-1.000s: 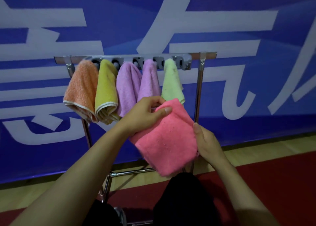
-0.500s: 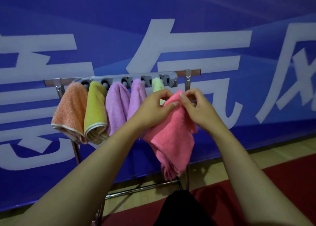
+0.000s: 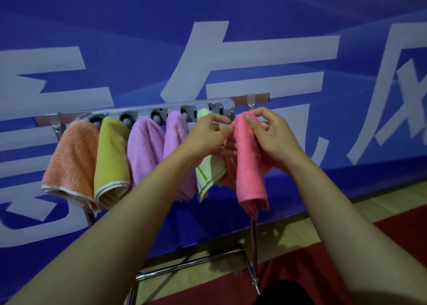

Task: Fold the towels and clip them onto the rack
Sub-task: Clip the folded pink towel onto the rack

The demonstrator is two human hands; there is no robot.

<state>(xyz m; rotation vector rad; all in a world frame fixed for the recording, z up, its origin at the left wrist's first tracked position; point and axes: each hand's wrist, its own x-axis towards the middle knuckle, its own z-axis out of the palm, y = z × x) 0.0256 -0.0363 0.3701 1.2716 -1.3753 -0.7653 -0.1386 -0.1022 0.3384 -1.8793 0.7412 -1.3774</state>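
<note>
Both hands pinch the pink towel point(image 3: 250, 164) at its top fold: left hand point(image 3: 208, 136) at 9 o'clock of it, right hand point(image 3: 270, 134) at 3. Towel hangs folded just below the rack point(image 3: 161, 110) bar's right end (five towels already clipped leftward).

Metal rack point(image 3: 254, 242) stands on the floor point(image 3: 381, 210) before a blue banner. Its grey clip bar point(image 3: 143, 113) carries five folded towels, from 9 toward 3 o'clock: orange towel point(image 3: 71, 164), yellow towel point(image 3: 111, 157), purple towel point(image 3: 145, 147), second purple towel point(image 3: 176, 131), pale green towel point(image 3: 209, 173).
</note>
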